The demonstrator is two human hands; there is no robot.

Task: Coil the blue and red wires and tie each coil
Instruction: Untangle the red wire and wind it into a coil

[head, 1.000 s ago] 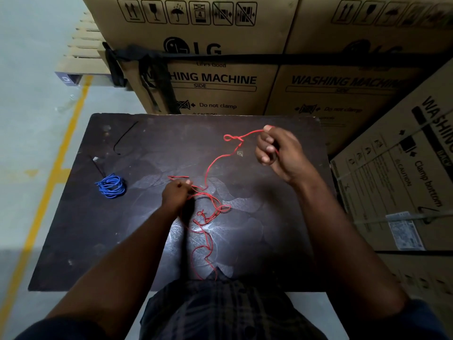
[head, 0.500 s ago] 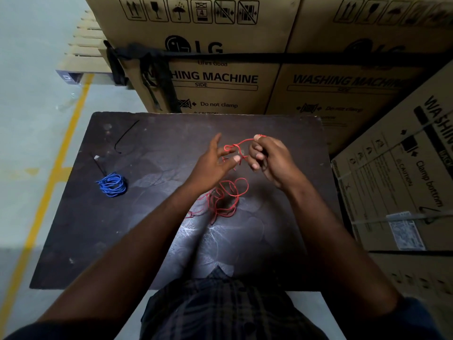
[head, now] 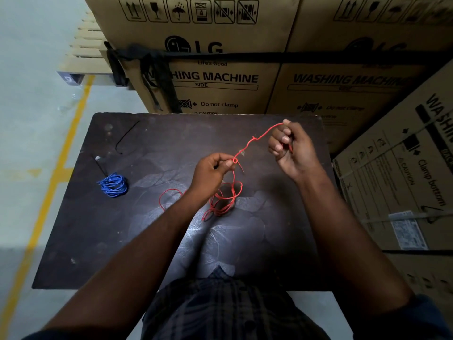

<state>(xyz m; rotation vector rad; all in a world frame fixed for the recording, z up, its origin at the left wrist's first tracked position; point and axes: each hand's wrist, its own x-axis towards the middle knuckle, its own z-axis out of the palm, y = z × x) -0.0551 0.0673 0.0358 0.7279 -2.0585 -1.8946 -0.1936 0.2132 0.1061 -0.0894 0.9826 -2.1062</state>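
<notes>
dark worktop [head: 98,241] on a pale floor with a yellow line [head: 49,187]; washing-machine cartons [head: 220,77] span the top of the frame. blue wire [head: 113,184], coiled, lies at the worktop's left. left grip [head: 210,173], centre, pinches the red wire [head: 221,210] at a small loop; right grip [head: 291,150], right of centre, curls round its raised end; loose loops rest on the worktop below.

Dim overall. Pale floor [head: 31,119] at left is the brightest area. Dark counter [head: 103,241] carries a whitish glare patch at its middle front; light falls from above. Forearms in deep shadow. Left hand [head: 210,173], right hand [head: 291,150] and red wire [head: 247,147] sharp. Edges bow outward; boxes [head: 367,82] at upper right soft, print smeared.
</notes>
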